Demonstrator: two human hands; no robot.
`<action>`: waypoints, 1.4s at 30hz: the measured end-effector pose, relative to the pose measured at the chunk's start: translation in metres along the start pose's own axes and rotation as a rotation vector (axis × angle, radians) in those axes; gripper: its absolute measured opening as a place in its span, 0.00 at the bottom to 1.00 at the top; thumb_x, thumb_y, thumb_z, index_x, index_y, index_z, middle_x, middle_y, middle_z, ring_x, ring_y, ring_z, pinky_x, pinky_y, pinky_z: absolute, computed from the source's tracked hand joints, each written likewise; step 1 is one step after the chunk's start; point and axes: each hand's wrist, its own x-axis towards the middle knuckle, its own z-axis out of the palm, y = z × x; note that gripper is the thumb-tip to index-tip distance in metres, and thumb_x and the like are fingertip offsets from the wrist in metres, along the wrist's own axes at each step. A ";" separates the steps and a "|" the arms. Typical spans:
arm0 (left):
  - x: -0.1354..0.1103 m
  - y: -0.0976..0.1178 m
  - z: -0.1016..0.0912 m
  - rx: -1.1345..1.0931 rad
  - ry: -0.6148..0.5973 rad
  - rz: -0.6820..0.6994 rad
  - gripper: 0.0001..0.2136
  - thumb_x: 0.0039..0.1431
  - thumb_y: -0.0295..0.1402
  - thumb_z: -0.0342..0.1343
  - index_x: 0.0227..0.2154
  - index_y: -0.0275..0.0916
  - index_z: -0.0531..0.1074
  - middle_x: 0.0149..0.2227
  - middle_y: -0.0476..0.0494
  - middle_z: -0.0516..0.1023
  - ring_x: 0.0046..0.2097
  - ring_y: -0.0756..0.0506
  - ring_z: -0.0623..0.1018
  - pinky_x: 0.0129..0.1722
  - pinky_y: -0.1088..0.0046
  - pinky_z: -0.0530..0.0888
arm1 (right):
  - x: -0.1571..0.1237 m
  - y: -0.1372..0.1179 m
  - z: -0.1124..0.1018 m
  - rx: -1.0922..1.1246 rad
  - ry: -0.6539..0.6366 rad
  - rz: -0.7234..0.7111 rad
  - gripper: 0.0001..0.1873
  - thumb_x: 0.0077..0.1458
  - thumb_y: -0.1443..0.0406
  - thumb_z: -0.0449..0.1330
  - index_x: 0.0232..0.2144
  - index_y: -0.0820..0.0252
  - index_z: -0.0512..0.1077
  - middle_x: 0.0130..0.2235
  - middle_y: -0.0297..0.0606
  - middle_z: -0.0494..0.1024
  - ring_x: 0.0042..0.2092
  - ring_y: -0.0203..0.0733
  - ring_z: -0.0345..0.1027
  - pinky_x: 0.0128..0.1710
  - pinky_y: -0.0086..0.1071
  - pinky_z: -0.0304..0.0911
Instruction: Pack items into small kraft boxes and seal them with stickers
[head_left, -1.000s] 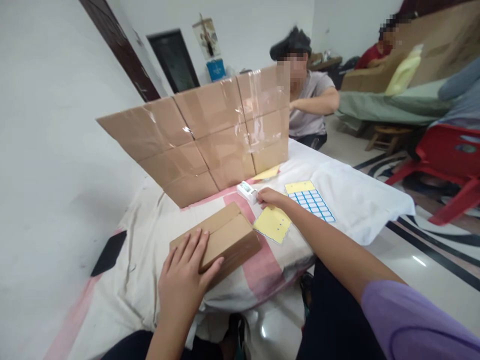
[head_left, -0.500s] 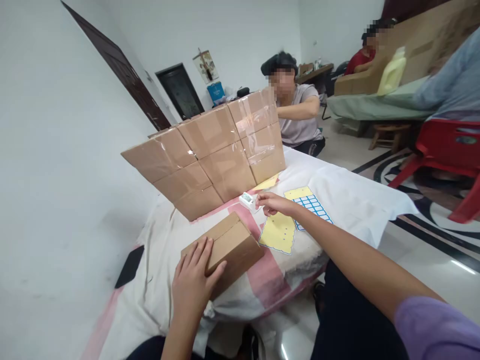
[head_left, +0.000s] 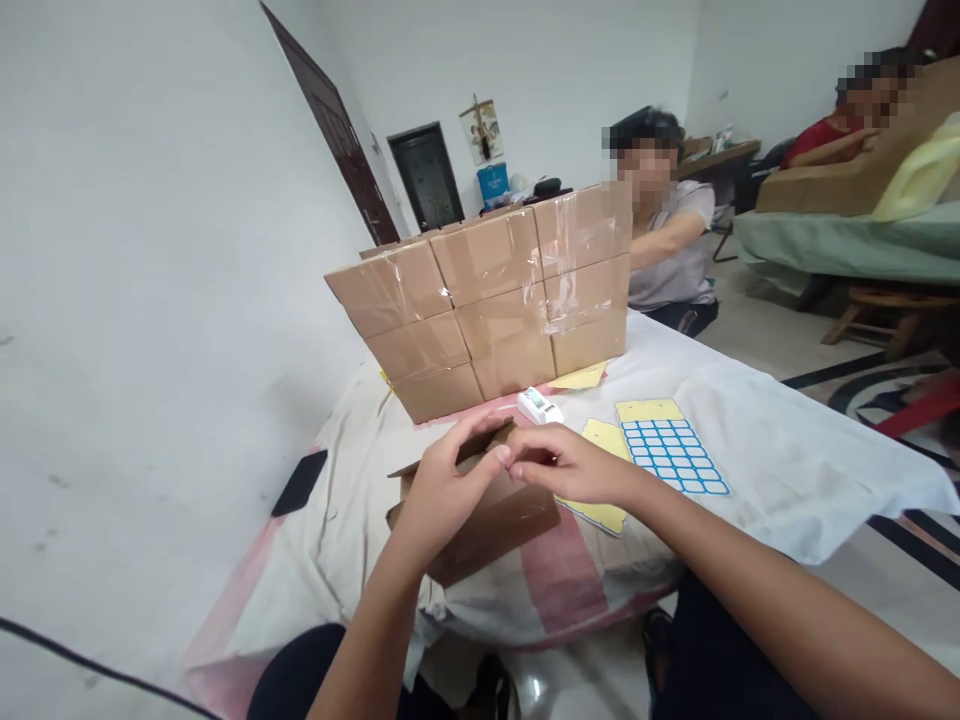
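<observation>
A small brown cardboard box [head_left: 487, 535] stands near the table's front edge, its top flaps partly lifted. My left hand [head_left: 450, 490] curves over the top from the left, fingers bent round a flap and thumb reaching across. From the right, my right hand [head_left: 574, 462] closes at the top edge with fingertips bent in, meeting the left thumb. The fingers hide much of the opening, and I cannot see inside. Just behind the hands lies a small white device [head_left: 538, 406] with a display. Yellow sheets [head_left: 604, 440] lie partly under my right forearm.
A wall of taped cardboard boxes [head_left: 499, 310] stands across the back of the table. Blue-bordered label stickers [head_left: 675, 455] lie at the right. A black flat object [head_left: 300, 482] is at the left edge. Behind the boxes a person [head_left: 675, 240] sits, one arm stretched toward them.
My right hand has come from beside the white device to the box. My left hand has moved from lying on the shut top to its flaps, which are lifted. My view has turned left.
</observation>
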 end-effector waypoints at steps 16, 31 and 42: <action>-0.017 -0.005 -0.032 0.211 0.385 0.270 0.06 0.65 0.30 0.57 0.31 0.41 0.74 0.40 0.47 0.77 0.44 0.47 0.77 0.47 0.69 0.73 | 0.011 0.003 0.008 -0.495 0.366 0.037 0.23 0.64 0.63 0.57 0.60 0.59 0.69 0.41 0.41 0.80 0.44 0.47 0.72 0.46 0.41 0.67; -0.019 -0.031 -0.071 0.200 0.030 -0.120 0.11 0.64 0.43 0.54 0.30 0.44 0.72 0.53 0.43 0.78 0.57 0.39 0.75 0.39 0.70 0.75 | 0.018 0.044 0.030 -0.741 0.036 0.019 0.20 0.64 0.71 0.53 0.51 0.54 0.79 0.56 0.44 0.77 0.60 0.53 0.66 0.58 0.52 0.63; 0.001 -0.061 -0.023 0.281 -0.074 -0.198 0.06 0.61 0.38 0.55 0.30 0.43 0.71 0.52 0.45 0.77 0.57 0.40 0.73 0.61 0.53 0.64 | 0.017 0.049 0.031 -0.695 0.049 -0.025 0.20 0.64 0.72 0.52 0.51 0.58 0.79 0.56 0.45 0.77 0.59 0.51 0.66 0.61 0.52 0.62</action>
